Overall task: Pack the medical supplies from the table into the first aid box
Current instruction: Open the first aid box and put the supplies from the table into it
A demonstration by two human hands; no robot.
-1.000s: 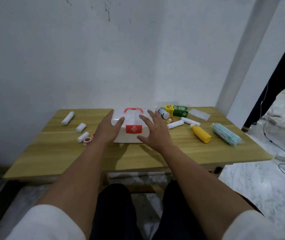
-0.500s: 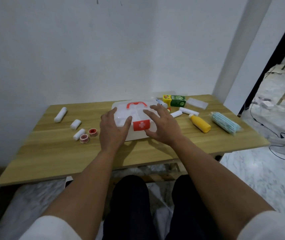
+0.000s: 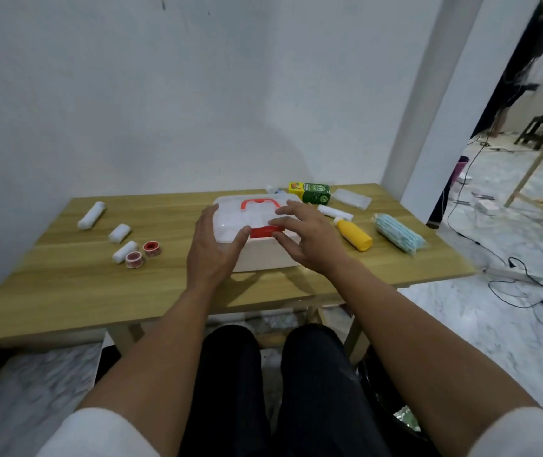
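The white first aid box [image 3: 265,257] with a red handle and red front latch [image 3: 265,231] stands in the middle of the wooden table [image 3: 66,291]. My left hand [image 3: 212,249] lies on the lid's left front corner, thumb beside the latch. My right hand [image 3: 306,239] rests on the lid's right side, fingers at the latch. Three white bandage rolls [image 3: 119,233] and two red tape rolls [image 3: 141,253] lie to the left. A yellow bottle [image 3: 356,237], a pack of blue masks [image 3: 398,235], a green carton [image 3: 314,192] and a white tube [image 3: 334,212] lie to the right.
A clear plastic packet [image 3: 352,198] lies at the table's back right. The white wall runs close behind the table. Cables and a power strip [image 3: 510,275] lie on the marble floor to the right. My knees are under the table's front edge.
The camera has tipped down and come nearer. Both hands have slid onto the box lid, fingers closing in around the red latch, which now appears tilted up.
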